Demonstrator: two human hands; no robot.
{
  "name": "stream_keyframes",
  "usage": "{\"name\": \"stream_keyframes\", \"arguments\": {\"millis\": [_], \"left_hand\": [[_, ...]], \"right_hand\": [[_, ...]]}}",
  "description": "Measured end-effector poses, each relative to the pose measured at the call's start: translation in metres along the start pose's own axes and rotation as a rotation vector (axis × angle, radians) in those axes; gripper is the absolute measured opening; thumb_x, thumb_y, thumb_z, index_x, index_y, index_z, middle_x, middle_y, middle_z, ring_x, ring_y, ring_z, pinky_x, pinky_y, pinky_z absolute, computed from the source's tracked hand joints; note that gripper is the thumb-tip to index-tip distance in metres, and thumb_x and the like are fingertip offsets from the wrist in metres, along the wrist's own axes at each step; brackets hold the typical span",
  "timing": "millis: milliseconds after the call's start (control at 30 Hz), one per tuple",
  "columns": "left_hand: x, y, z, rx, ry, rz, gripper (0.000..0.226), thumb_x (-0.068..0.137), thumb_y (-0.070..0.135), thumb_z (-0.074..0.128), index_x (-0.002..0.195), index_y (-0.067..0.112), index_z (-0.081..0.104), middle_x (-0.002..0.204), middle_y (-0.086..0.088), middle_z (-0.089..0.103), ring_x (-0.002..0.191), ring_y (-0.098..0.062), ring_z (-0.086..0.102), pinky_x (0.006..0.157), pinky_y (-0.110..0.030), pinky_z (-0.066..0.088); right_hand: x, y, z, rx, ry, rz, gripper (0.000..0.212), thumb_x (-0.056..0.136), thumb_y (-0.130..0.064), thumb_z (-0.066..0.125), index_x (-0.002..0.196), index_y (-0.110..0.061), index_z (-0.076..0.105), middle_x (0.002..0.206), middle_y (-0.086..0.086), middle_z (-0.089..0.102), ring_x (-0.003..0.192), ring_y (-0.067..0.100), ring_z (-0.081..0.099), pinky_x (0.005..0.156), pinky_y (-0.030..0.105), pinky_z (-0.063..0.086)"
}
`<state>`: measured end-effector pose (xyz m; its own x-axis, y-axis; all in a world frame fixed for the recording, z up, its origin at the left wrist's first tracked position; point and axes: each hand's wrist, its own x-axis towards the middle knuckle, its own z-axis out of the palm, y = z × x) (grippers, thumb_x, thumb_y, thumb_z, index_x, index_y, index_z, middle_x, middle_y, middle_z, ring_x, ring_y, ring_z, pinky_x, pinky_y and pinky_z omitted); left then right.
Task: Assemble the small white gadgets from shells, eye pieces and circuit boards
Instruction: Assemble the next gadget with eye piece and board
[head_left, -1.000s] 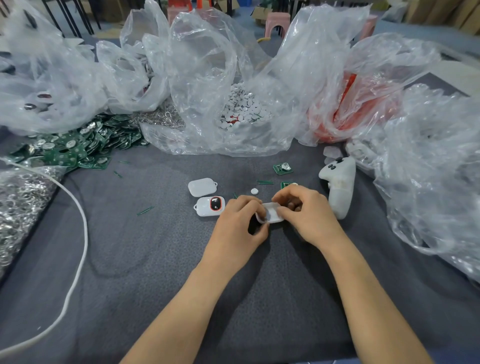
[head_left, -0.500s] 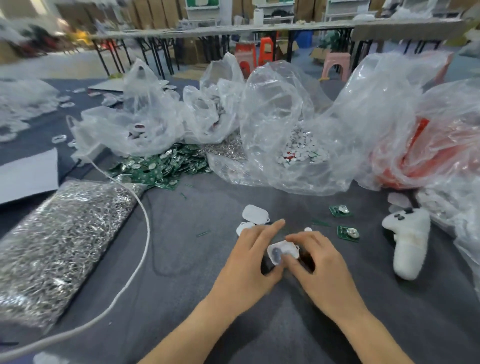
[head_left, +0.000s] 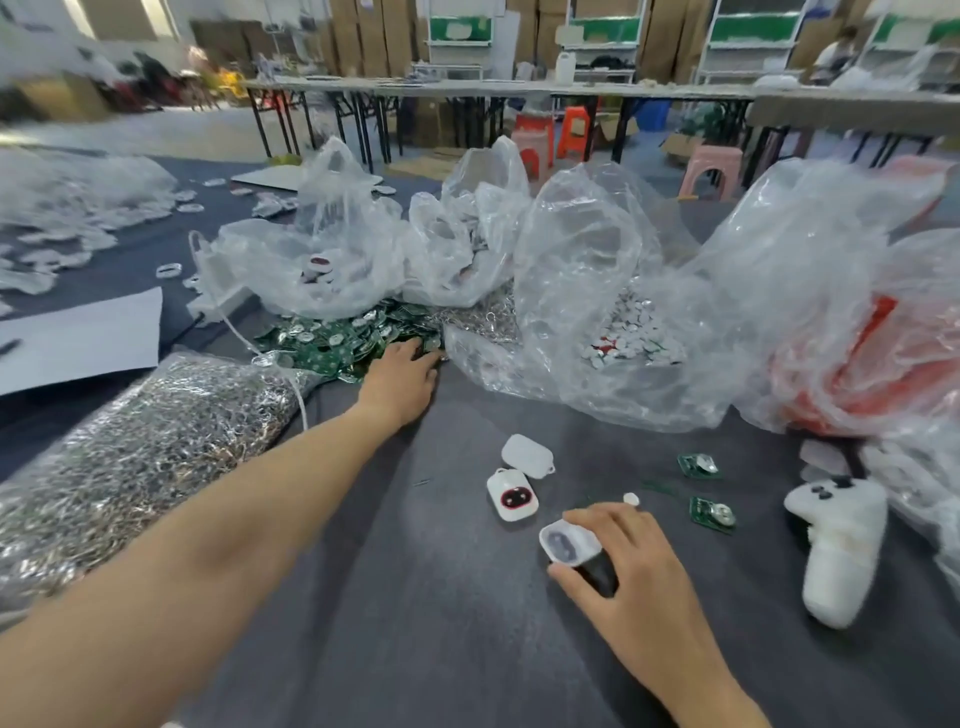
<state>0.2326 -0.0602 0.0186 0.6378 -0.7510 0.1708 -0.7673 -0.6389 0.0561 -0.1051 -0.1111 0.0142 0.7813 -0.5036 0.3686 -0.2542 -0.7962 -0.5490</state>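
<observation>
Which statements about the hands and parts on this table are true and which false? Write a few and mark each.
1. The left hand touches the pile of green circuit boards. True.
2. The right hand holds a white shell with a dark piece inside. True.
3. Both hands grip the white shell. False: only the right hand holds it.
4. The finished gadget with the red-rimmed face lies inside a plastic bag. False: it lies on the grey cloth, next to a blank shell.
5. No circuit boards lie near the right hand. False: two loose boards lie on the cloth just beyond it.
</observation>
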Motion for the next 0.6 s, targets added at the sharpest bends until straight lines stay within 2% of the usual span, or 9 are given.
{"name": "stream_keyframes", "arguments": {"millis": [133, 233, 267, 367, 467, 533, 600], "left_hand": [[-0.002, 0.011, -0.001, -0.017, 0.167, -0.052, 0.026, 0.101, 0.014, 0.039, 0.112, 0.009, 0.062, 0.116, -0.009, 0.058, 0.110, -0.027, 0.048, 0.095, -0.034, 0.033], [-0.003, 0.001, 0.001, -0.104, 0.271, -0.081, 0.013, 0.092, -0.005, 0.047, 0.097, 0.000, 0.058, 0.107, -0.017, 0.053, 0.100, -0.034, 0.049, 0.080, -0.036, 0.035], [-0.005, -0.001, 0.001, -0.142, 0.308, -0.081, 0.015, 0.087, -0.011, 0.048, 0.094, 0.000, 0.055, 0.104, -0.020, 0.052, 0.095, -0.036, 0.048, 0.074, -0.036, 0.033], [-0.013, -0.004, -0.001, -0.230, 0.373, -0.087, 0.023, 0.082, -0.014, 0.047, 0.100, -0.001, 0.053, 0.101, -0.022, 0.052, 0.091, -0.038, 0.048, 0.071, -0.035, 0.030], [-0.026, 0.006, -0.006, -0.470, 0.445, -0.175, 0.031, 0.091, -0.005, 0.048, 0.120, 0.001, 0.054, 0.110, -0.019, 0.059, 0.102, -0.033, 0.050, 0.085, -0.033, 0.036], [-0.046, 0.030, -0.014, -0.691, 0.532, -0.273, 0.033, 0.092, 0.002, 0.052, 0.124, 0.009, 0.057, 0.106, -0.011, 0.066, 0.097, -0.025, 0.057, 0.085, -0.026, 0.039], [-0.078, 0.069, -0.020, -0.979, 0.533, -0.290, 0.034, 0.090, 0.006, 0.059, 0.121, 0.021, 0.061, 0.093, 0.003, 0.068, 0.083, -0.012, 0.061, 0.081, -0.020, 0.044]], "right_hand": [[-0.001, 0.000, -0.001, 0.006, -0.005, -0.015, 0.036, 0.068, -0.021, 0.084, 0.099, -0.023, 0.067, 0.101, -0.012, 0.060, 0.088, 0.011, 0.054, 0.081, 0.022, 0.042], [-0.001, 0.000, 0.001, 0.006, 0.000, -0.006, 0.034, 0.069, -0.023, 0.083, 0.099, -0.024, 0.068, 0.102, -0.012, 0.060, 0.089, 0.010, 0.053, 0.081, 0.021, 0.042], [-0.001, 0.000, 0.001, 0.005, 0.000, -0.002, 0.033, 0.069, -0.023, 0.083, 0.099, -0.024, 0.068, 0.102, -0.012, 0.060, 0.090, 0.010, 0.053, 0.081, 0.021, 0.042], [-0.001, 0.001, 0.002, 0.006, -0.001, -0.001, 0.032, 0.070, -0.024, 0.082, 0.098, -0.023, 0.068, 0.102, -0.012, 0.060, 0.091, 0.011, 0.054, 0.081, 0.021, 0.042], [-0.001, 0.002, 0.002, 0.003, -0.015, 0.000, 0.031, 0.072, -0.027, 0.081, 0.100, -0.024, 0.068, 0.104, -0.013, 0.058, 0.094, 0.010, 0.052, 0.083, 0.023, 0.044], [-0.002, 0.003, 0.002, 0.038, -0.028, 0.028, 0.034, 0.073, -0.033, 0.080, 0.102, -0.025, 0.067, 0.106, -0.014, 0.057, 0.098, 0.008, 0.051, 0.086, 0.020, 0.042], [-0.002, 0.001, 0.000, 0.128, 0.007, 0.081, 0.036, 0.073, -0.037, 0.079, 0.104, -0.026, 0.065, 0.108, -0.015, 0.055, 0.099, 0.004, 0.052, 0.087, 0.015, 0.039]]}}
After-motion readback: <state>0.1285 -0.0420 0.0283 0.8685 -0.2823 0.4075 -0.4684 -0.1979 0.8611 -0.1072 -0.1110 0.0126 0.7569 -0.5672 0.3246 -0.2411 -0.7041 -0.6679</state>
